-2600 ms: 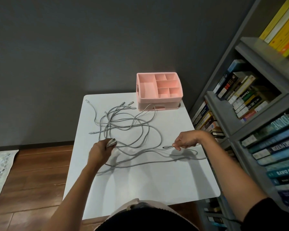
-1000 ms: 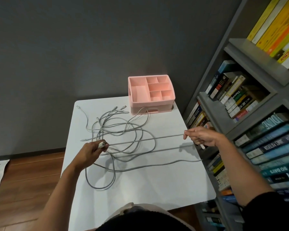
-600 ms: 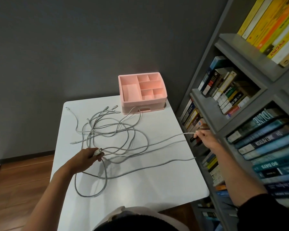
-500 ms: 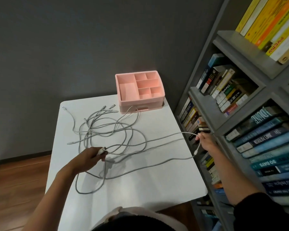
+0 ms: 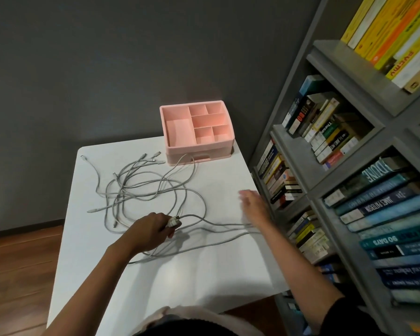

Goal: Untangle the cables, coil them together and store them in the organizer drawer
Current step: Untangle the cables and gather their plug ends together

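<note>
The left hand [image 5: 147, 232] curls its fingers round a white plug [image 5: 174, 221] at one cable end. Beyond those fingers the gray cables [image 5: 143, 187] lie in loose, crossed loops on the white table [image 5: 204, 275]. Strands run rightward from the plug, passing by the wrist of the right hand [image 5: 252, 204]. That hand is blurred, fingers straight and close together, holding nothing. Far beyond its fingertips stands the pink organizer [image 5: 199, 146]. Its drawer [image 5: 216, 155] is closed, and a cable loop reaches its front.
</note>
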Available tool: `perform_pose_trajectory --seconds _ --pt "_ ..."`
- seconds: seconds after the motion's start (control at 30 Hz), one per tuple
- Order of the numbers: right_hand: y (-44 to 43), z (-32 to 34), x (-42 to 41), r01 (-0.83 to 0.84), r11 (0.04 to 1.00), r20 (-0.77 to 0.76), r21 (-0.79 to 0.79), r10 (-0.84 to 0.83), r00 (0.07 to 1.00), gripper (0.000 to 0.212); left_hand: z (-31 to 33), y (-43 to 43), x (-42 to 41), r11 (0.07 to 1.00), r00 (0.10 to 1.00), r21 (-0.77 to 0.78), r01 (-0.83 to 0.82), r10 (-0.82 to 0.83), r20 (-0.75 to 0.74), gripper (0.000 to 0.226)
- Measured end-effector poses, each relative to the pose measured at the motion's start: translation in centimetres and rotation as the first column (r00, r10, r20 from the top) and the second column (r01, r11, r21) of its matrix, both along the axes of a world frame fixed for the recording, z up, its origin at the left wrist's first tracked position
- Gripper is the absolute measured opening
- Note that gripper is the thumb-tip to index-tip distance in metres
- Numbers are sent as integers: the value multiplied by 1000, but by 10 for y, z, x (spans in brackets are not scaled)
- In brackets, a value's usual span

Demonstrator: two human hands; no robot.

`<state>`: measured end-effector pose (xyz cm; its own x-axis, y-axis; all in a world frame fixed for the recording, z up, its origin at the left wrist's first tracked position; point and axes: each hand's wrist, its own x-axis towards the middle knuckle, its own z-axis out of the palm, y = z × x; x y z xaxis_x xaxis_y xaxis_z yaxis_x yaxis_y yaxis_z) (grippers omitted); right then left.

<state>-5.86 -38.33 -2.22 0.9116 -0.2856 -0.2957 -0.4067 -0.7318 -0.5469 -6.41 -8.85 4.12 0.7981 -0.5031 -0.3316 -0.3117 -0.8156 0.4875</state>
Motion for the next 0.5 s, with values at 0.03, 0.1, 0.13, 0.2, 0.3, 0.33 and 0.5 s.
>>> perform_pose_trajectory --seconds 0.03,0.1,0.13,0.2,0.3,0.33,0.5 --pt "26 13 2 -99 964 17 249 98 995 31 2 0 1 1000 1000 -15 -21 21 -7 40" --pt "70 39 -1 -212 782 -61 586 303 951 35 5 2 3 998 998 -39 -54 53 -17 41" --pt "83 48 -3 -250 722 -88 645 395 915 35 5 5 4 997 998 -48 -65 64 -27 40" --pt "93 56 -3 -335 667 -67 665 500 863 29 6 11 3 993 995 -77 -86 82 -54 37" --pt "78 46 0 -375 700 -50 608 505 861 22 6 27 1 986 992 -126 -106 96 -81 31" --pt "68 40 1 -378 719 -66 584 506 860 21 6 33 0 981 990 -145 -126 116 -74 30" --pt "7 4 -2 -306 875 -245 375 412 878 21 6 70 0 965 970 -104 -240 242 1 26"
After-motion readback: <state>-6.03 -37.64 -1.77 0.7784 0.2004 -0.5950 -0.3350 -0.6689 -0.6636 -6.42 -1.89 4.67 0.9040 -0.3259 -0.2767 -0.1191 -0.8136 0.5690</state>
